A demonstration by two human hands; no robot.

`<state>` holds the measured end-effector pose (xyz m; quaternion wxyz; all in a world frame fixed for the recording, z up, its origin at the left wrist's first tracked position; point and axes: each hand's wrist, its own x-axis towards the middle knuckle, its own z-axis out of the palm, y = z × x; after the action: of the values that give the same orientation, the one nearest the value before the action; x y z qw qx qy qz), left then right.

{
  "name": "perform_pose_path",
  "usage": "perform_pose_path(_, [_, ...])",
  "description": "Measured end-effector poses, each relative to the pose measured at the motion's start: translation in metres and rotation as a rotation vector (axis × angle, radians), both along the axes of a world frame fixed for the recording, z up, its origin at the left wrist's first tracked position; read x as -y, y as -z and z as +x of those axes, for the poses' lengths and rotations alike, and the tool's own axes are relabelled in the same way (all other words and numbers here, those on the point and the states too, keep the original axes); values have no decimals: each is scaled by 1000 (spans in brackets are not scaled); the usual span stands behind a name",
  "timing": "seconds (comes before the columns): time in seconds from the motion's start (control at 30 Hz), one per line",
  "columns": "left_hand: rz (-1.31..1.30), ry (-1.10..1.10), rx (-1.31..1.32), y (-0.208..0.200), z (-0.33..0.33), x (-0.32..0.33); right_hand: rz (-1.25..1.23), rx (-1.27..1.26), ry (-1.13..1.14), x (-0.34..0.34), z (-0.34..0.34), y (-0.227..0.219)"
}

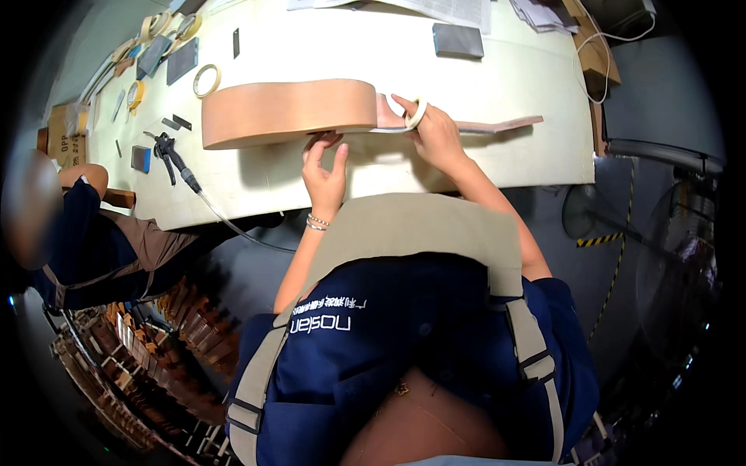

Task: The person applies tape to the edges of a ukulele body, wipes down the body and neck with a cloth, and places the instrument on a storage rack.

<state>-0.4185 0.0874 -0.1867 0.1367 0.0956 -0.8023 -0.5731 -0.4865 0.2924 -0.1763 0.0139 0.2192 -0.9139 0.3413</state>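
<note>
An unpainted wooden guitar (287, 113) lies on its side on the pale worktable, its neck (501, 125) stretching to the right. My right hand (439, 140) is at the joint of neck and body, its fingers through and around a roll of cream masking tape (417, 114). One finger points out toward the heel of the neck. My left hand (323, 175) touches the near face of the body at its lower edge, thumb standing apart from the fingers. Its fingertips are partly hidden by the guitar, and nothing shows in its grasp.
An air blow gun (175, 159) with a hose lies left of the guitar. Tape rolls (206, 80), sanding blocks (183, 62) and small dark strips (182, 122) are scattered there. A grey block (458, 41) sits at the back. Another person's arm (89, 177) is at far left.
</note>
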Motion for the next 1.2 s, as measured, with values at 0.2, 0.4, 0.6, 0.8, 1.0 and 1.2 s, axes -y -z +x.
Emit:
perform_pose_path(0.2, [-115,74,32,-3,-3,7,-856,-120,112,25,12,-9])
perform_pose_path(0.4, [-211,169,55,-13,-4,19,-840,-108,444,39,25,-8])
perform_pose_path(0.6, [-450,345,-179,-19,-18,36,-607,-173,425,31,22,15])
perform_pose_path(0.8, [-469,593,-184,-11,-39,53,-602,-164,416,30,21,17])
perform_pose_path(1.0, [-222,651,-133,6,-44,61,-781,-95,378,15,35,6])
perform_pose_path(1.2, [-261,711,-94,5,-44,72,-984,-95,876,-118,43,12])
